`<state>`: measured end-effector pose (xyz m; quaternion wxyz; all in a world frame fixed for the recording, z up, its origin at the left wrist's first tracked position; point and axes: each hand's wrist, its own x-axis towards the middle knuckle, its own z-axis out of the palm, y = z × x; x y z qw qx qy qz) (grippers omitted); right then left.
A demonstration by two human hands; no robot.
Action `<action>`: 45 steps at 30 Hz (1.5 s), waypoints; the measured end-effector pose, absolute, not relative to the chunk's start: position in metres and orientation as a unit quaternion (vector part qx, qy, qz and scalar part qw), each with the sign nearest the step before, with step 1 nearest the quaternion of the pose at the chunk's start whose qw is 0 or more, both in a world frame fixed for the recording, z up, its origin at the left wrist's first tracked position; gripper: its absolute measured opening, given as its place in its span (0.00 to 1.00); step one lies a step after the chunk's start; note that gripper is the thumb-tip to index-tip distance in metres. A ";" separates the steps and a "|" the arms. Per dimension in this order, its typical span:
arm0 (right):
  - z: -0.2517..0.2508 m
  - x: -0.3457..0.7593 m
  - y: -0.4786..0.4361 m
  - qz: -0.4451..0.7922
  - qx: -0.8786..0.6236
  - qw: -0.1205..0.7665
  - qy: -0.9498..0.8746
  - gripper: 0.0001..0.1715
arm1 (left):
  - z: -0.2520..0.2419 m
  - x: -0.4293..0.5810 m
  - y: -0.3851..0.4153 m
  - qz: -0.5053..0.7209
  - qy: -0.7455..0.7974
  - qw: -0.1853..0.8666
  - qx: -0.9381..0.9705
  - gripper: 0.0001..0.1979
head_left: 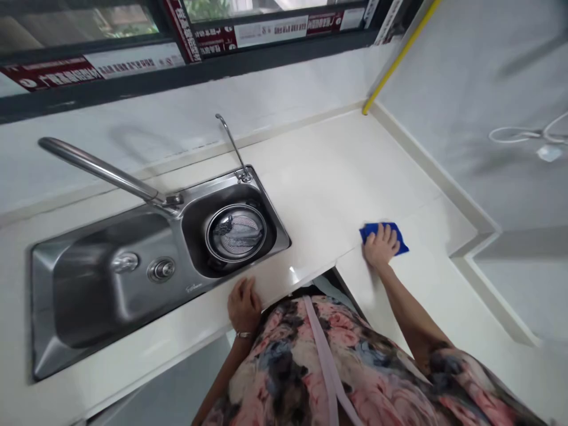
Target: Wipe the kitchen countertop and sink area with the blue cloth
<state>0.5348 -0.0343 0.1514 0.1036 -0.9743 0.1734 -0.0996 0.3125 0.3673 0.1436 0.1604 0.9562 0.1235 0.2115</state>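
Note:
My right hand (380,245) lies flat with its fingers spread on a blue cloth (396,232), pressing it against the cream countertop (337,183) at the right of the corner. Only the cloth's edges show around the fingers. My left hand (243,305) rests on the counter's front edge just below the steel sink (89,278), fingers curled down over the edge, nothing visibly in it. A bracelet sits on that wrist.
The sink has a large left basin and a small right basin holding a round metal strainer basket (236,232). A long tap (102,171) and a thin second tap (233,142) rise behind it. A window runs above; a yellow pipe (399,59) stands in the corner.

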 end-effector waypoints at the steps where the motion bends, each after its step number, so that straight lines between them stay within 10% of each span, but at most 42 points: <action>1: 0.152 0.541 -0.012 -0.091 -0.979 0.105 0.149 0.38 | 0.144 0.312 0.367 0.206 0.127 0.161 0.957 0.18; 13: 0.177 0.479 0.191 0.027 -0.958 0.117 -0.262 0.34 | 0.148 0.310 0.364 0.172 0.124 0.142 0.967 0.18; 27: 0.179 0.462 0.012 0.112 -0.850 0.120 -0.501 0.32 | 0.146 0.304 0.358 0.131 0.157 0.197 0.959 0.20; 45: 0.164 0.476 0.206 0.088 -0.859 0.227 -0.450 0.28 | 0.153 0.305 0.357 0.119 0.176 0.188 0.959 0.21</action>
